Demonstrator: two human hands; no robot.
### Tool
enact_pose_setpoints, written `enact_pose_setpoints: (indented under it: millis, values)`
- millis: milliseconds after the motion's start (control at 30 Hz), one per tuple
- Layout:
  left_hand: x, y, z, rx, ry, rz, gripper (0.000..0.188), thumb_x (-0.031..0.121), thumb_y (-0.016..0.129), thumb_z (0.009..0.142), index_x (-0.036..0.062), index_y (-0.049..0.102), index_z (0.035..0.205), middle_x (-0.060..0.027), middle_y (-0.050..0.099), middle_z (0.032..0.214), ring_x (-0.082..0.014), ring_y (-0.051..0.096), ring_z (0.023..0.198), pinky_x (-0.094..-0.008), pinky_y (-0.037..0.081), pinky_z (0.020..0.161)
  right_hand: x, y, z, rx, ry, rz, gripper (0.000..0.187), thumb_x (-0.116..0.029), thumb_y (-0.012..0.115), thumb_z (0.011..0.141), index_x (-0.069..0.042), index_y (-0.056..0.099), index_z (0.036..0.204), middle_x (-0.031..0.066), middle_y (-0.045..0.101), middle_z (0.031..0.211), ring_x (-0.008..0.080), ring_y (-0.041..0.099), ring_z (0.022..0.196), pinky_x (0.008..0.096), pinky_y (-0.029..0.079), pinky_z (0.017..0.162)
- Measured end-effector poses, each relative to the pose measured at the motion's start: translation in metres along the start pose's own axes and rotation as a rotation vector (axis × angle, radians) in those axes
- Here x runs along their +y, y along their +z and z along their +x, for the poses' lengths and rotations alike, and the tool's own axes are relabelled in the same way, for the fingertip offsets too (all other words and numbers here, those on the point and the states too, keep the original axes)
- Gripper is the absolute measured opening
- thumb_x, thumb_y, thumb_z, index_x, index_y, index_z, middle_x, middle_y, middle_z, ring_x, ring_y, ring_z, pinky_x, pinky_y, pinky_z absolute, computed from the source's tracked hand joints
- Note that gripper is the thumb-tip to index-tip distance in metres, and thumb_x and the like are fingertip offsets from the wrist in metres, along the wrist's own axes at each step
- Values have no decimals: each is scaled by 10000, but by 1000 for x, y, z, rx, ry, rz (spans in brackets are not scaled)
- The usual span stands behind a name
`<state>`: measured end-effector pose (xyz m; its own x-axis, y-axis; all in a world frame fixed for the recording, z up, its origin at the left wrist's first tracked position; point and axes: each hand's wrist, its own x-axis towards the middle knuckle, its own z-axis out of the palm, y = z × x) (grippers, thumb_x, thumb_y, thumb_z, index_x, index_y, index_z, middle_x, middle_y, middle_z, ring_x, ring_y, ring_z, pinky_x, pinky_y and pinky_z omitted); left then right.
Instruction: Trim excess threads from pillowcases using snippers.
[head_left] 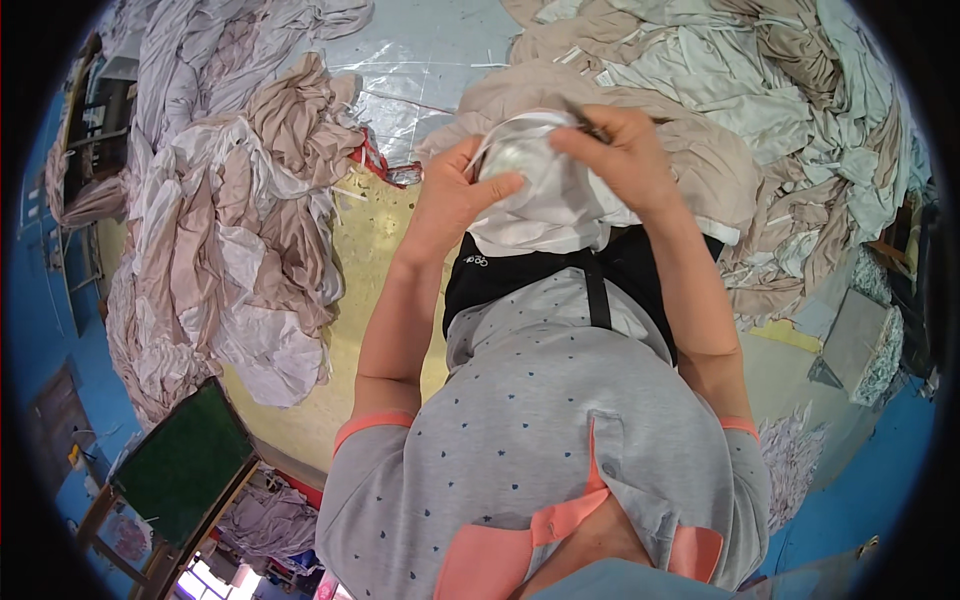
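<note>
A white piece of cloth (pixel 530 195) is gathered over my lap, with a curved edge or band of it raised between my hands. My left hand (pixel 450 200) pinches this cloth at its left side, the thumb lying across its face. On the other side my right hand (pixel 630 165) is closed around a slim dark tool (pixel 588 122), blurred, whose kind I cannot make out. The fingertips of that hand are at the cloth's upper right edge; whether they grip it too is unclear. Beige cloth (pixel 700 165) spreads from my lap beyond both hands.
Large heaps of beige and white cloth lie at the left (pixel 215 250) and at the upper right. A green board (pixel 190 465) stands at the lower left. At the right is a grey box-like object (pixel 858 340). Red material (pixel 375 160) lies near the left heap.
</note>
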<state>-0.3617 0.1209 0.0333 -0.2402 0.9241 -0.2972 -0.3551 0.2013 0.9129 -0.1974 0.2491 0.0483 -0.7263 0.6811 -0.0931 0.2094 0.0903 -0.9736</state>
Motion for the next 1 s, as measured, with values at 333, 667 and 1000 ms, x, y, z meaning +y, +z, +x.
enact_pose_setpoints:
  millis: [333,667,1000]
  values:
    - [-28,-21,6,-83,-74,228,142,94,696,800,-12,696,893,50,601,738,-25,492,669,-202,396,579,33,-56,-34,325,89,230,159,-139,671,840,-11,626,759,-66,472,577,12,398,527,207,297,466]
    - [-25,-15,14,-94,-126,242,154,104,669,828,-12,697,925,62,599,756,-22,484,674,-203,394,587,17,-3,-16,148,-142,-101,228,-71,613,860,-11,645,1077,22,664,846,95,545,737,223,446,668]
    - [2,-10,31,-174,84,637,175,120,697,783,-22,684,884,-14,609,685,-44,501,644,-243,425,579,-35,-95,-20,-18,-16,-252,145,-122,656,834,-17,577,772,-62,486,666,33,418,625,212,333,559]
